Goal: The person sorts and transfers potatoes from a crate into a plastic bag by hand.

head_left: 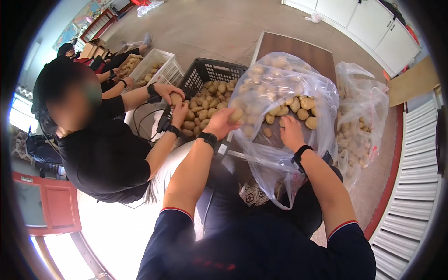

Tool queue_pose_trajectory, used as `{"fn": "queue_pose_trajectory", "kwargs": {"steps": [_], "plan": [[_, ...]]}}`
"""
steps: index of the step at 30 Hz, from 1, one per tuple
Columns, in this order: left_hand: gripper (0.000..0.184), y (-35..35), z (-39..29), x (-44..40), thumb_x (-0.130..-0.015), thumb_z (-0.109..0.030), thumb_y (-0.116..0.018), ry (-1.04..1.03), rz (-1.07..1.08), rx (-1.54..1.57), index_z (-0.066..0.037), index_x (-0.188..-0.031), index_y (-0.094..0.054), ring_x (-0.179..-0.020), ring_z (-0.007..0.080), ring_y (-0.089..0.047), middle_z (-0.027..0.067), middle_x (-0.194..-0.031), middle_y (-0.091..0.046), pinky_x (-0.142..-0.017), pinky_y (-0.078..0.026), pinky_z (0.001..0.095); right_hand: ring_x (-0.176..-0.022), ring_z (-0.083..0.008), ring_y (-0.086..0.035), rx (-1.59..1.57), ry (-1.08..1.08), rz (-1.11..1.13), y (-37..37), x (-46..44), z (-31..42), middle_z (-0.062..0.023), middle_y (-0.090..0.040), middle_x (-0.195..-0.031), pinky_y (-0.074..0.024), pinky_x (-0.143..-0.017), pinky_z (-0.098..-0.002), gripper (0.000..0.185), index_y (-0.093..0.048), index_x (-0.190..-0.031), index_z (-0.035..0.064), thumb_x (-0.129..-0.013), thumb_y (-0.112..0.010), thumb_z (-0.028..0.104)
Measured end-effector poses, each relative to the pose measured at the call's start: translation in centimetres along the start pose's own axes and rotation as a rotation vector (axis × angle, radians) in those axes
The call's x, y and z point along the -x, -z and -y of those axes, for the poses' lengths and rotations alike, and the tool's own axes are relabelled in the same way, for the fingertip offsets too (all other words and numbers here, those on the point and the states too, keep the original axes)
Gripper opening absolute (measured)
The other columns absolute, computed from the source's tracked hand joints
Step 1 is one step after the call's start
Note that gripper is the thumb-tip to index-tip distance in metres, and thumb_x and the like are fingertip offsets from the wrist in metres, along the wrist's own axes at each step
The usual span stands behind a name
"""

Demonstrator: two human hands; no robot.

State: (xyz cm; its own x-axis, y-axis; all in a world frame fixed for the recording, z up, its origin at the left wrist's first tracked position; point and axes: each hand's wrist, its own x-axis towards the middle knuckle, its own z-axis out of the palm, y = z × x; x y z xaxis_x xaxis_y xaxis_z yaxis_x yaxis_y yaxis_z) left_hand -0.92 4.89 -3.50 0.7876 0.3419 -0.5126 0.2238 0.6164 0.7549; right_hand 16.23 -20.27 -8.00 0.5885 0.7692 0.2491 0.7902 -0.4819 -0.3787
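My left hand, a dark band at its wrist, has its fingers closed around a potato between the black crate and the clear plastic bag. My right hand reaches into the mouth of the clear plastic bag, fingers apart and pointing down near the potatoes inside. No potato shows in its grasp, though the fingertips are partly hidden. Loose yellowish potatoes lie in the bag, and one small potato sits left of my right fingers. The black plastic crate holds many potatoes.
At my left a co-worker holds a potato over the crate. Farther back, another person sits by a white crate of potatoes. A brown board lies under the bag. More bagged potatoes stand right, near a white radiator.
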Motion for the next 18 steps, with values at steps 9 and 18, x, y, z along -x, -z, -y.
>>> {"fn": "queue_pose_trajectory", "kwargs": {"steps": [9,18], "plan": [[0.031,9.5,3.7,-4.1,-0.091,-0.017,-0.059,-0.497,-0.108,-0.584,-0.006,-0.119,-0.054,-0.096,0.0283,-0.059,0.0114,-0.115,-0.057,-0.076,-0.056,0.0411,-0.116,-0.0374,-0.05,0.113,-0.065,0.203,0.8,0.5,-0.9,-0.0108,-0.045,-0.133,-0.0484,-0.091,-0.0461,0.047,-0.05,-0.126,0.0156,-0.08,-0.057,0.007],[0.028,18.4,7.0,-8.1,-0.096,-0.016,-0.051,-0.552,-0.157,-1.171,-0.008,-0.122,-0.05,-0.098,0.0286,-0.058,0.0125,-0.117,-0.056,-0.07,-0.056,0.0434,-0.101,-0.0372,-0.058,0.213,-0.05,0.184,-0.2,0.9,-0.3,-0.0157,-0.049,-0.121,-0.0506,-0.083,-0.0471,0.04,-0.048,-0.118,0.0099,-0.08,-0.06,0.009]]}}
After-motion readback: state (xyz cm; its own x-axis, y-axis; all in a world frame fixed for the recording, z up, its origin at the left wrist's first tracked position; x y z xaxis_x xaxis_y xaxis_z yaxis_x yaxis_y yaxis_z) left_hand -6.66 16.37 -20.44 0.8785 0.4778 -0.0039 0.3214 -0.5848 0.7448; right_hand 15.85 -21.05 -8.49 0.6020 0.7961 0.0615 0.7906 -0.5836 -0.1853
